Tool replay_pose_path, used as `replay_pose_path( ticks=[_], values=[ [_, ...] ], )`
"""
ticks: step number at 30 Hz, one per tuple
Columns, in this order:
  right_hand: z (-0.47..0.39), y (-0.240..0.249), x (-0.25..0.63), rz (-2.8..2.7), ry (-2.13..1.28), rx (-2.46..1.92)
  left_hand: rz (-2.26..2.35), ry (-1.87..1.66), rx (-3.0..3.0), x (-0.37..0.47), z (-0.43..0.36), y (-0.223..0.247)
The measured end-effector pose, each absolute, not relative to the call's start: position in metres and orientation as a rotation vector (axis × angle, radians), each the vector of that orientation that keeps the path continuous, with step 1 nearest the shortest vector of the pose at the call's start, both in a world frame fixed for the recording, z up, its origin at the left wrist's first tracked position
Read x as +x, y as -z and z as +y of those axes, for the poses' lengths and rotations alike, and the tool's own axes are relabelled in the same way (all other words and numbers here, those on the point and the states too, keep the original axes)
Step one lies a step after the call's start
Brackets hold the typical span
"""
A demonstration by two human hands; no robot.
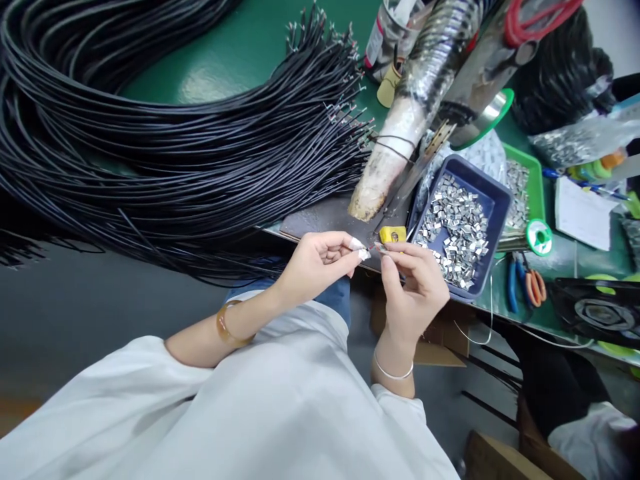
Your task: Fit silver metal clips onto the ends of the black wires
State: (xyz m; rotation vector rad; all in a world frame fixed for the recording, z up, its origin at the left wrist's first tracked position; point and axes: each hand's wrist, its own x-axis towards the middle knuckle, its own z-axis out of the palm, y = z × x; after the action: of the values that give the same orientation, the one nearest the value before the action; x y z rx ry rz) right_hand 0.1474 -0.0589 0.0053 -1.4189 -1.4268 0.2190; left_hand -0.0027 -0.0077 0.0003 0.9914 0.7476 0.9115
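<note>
My left hand, with white wrapping on its fingertips, pinches a small silvery metal connector. Close beside it, my right hand has thumb and forefinger pressed together on the end of thin wires with a reddish tip. The fingertips hide most of both pieces, and whether they touch I cannot tell. Just behind the hands is a yellow block. To the right of my right hand, a dark blue tray holds many small metal connectors.
A big bundle of black cables covers the bench's left. A wrapped duct slants down over the dark work board. Beyond the blue tray are a green tray, a solder spool, pliers and a fan.
</note>
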Motion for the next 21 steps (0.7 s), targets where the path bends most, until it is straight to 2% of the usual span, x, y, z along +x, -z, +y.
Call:
replay_pose_path(
  ticks=[12, 21],
  values=[
    [-0.0581, -0.0002, 0.1449, -1.345, -0.44, -1.398, 0.687, -1.039, 1.09, 0.003, -0.0094, 0.0069],
    [-0.0588, 0.0026, 0.1459, -1.298, -0.546, -1.337, 0.636, -0.966, 1.13, -0.0041, -0.0062, 0.0069]
  ],
)
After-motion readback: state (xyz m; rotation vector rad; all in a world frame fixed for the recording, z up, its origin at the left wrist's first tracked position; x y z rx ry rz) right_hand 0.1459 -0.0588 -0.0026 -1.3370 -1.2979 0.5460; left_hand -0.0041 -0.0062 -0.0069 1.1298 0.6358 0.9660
